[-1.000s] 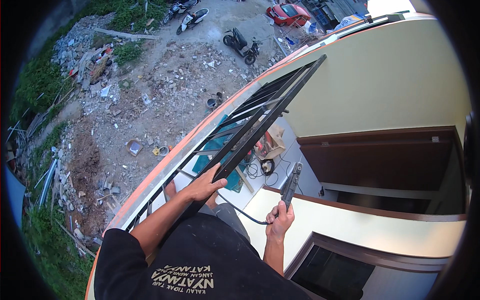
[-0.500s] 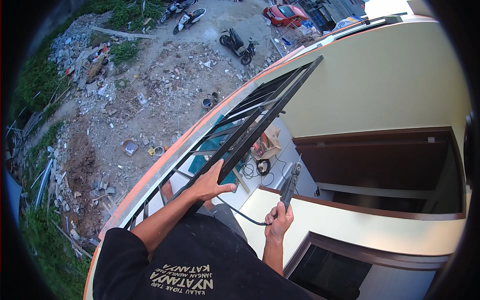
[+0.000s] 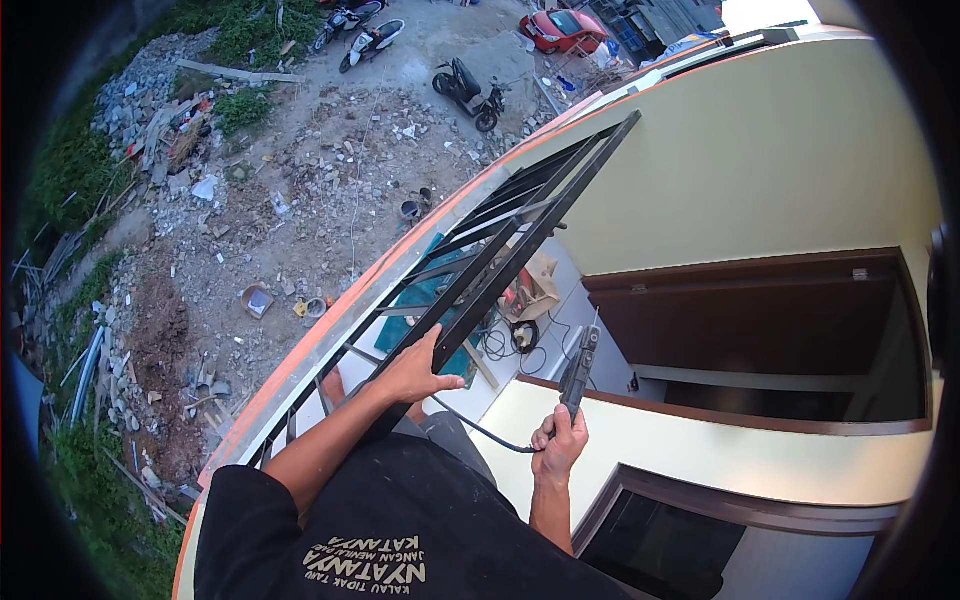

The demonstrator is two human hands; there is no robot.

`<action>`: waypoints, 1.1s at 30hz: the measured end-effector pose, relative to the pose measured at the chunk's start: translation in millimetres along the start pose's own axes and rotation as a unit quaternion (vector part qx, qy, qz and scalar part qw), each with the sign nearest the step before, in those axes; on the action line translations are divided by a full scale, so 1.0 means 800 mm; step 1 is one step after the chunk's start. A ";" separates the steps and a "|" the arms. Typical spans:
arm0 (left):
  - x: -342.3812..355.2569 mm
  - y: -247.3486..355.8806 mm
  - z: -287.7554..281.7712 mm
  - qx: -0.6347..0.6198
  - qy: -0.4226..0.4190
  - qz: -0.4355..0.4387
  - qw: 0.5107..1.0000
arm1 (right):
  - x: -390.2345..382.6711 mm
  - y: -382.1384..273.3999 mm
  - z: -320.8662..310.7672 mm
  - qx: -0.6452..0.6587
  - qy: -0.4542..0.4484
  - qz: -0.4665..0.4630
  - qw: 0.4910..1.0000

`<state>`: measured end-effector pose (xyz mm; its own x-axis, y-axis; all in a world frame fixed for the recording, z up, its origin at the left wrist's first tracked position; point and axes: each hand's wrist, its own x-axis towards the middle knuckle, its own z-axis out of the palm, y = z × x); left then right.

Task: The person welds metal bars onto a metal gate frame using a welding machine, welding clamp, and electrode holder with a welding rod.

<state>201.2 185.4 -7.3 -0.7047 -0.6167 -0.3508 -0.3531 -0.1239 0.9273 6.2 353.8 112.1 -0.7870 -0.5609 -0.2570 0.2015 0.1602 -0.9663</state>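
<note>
My right hand point(image 3: 560, 440) is wrapped round the lower end of a dark welding electrode holder point(image 3: 578, 375), held upright in front of the cream wall. A thin, pale rod sticks out of its top, and a black cable point(image 3: 480, 428) runs from its bottom end off to the left. My left hand point(image 3: 412, 372) lies across the top bar of a black metal railing point(image 3: 515, 262), fingers stretched over it and thumb out to the side. The railing's slats slope away to the upper right, along the balcony edge.
Beyond the orange-edged parapet point(image 3: 330, 335), the ground lies far below, with rubble, motorbikes and a red car point(image 3: 562, 32). On the white balcony floor are coiled cables point(image 3: 497, 343), a torn brown bag point(image 3: 540, 283) and a teal sheet point(image 3: 415, 290). A brown-framed opening point(image 3: 740, 270) is at right.
</note>
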 end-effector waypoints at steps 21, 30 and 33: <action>0.051 0.068 0.023 0.286 0.127 -0.178 0.933 | 0.193 -0.044 -0.239 0.140 0.116 -0.058 0.982; 0.082 0.048 0.042 0.284 0.305 -0.276 0.866 | 0.350 -0.118 -0.280 0.196 -0.003 -0.058 0.979; 0.081 0.047 0.045 0.309 0.306 -0.266 0.860 | 0.386 -0.143 -0.270 0.207 -0.028 -0.076 0.975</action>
<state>119.9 169.2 0.5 0.0472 -0.9181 -0.3936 -0.9185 -0.1947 0.3440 -385.8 337.3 145.8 -0.7960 -0.5971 -0.0991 0.3120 -0.2645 -0.9125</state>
